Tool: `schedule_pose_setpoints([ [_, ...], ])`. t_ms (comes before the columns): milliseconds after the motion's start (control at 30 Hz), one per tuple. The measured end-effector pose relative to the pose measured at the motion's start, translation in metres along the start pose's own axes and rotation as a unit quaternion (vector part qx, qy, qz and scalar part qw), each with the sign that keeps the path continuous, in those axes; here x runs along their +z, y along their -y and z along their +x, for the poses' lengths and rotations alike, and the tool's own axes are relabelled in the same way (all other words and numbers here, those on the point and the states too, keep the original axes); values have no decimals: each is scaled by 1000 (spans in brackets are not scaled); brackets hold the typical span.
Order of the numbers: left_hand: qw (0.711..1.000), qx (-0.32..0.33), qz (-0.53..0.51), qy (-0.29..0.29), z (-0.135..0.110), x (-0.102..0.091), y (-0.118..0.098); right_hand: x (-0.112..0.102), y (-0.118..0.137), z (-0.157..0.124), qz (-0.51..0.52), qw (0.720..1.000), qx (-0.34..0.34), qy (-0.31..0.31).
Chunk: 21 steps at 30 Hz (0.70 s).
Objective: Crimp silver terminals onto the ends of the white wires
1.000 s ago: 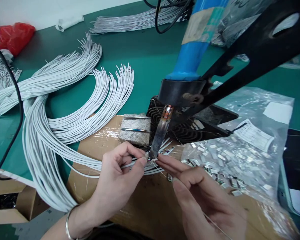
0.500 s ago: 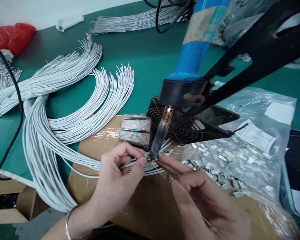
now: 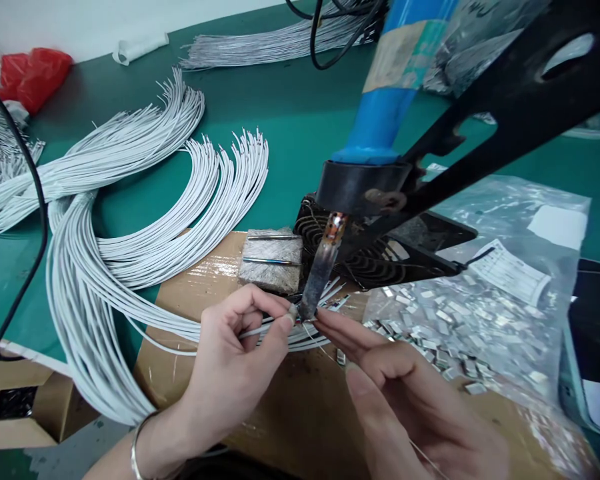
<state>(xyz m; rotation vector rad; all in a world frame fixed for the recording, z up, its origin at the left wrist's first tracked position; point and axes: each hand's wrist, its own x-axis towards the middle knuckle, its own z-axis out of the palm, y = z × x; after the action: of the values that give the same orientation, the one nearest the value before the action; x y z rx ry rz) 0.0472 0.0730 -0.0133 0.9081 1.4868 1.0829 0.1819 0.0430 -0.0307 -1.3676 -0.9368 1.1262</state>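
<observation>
My left hand pinches the end of a white cable between thumb and forefinger, beside the tip of a soldering iron. The iron has a blue handle and is held tip-down in a black stand. A thin solder wire runs through my right hand and reaches the iron's tip. The forefinger of that hand stretches close to the tip, with the thumb lower down. The contact point itself is small and partly hidden by fingertips and iron. More white cables lie just behind.
Bundles of white cables cover the left. A grey block with metal rods and a black fan stand behind the hands. Small metal connectors lie on a plastic bag at right. The black stand arm crosses the upper right.
My right hand has shifted very slightly right, showing more of a small metal piece beneath its fingers. My left hand and the iron hold nearly the same position.
</observation>
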Motion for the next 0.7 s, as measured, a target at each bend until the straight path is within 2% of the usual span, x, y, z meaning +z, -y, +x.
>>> schedule_pose_setpoints([
  [300,1000,-6,18,6,4,-1,-8,1,0,3,-29,999,-36,-11],
  [433,999,-11,32,4,3,0,-8,-2,-1,7,-23,997,-67,16],
  [633,1000,-2,29,2,1,0,-8,-1,1,7,-26,997,-70,19],
  [700,1000,2,27,1,1,0,-8,1,2,5,-21,998,-56,3],
])
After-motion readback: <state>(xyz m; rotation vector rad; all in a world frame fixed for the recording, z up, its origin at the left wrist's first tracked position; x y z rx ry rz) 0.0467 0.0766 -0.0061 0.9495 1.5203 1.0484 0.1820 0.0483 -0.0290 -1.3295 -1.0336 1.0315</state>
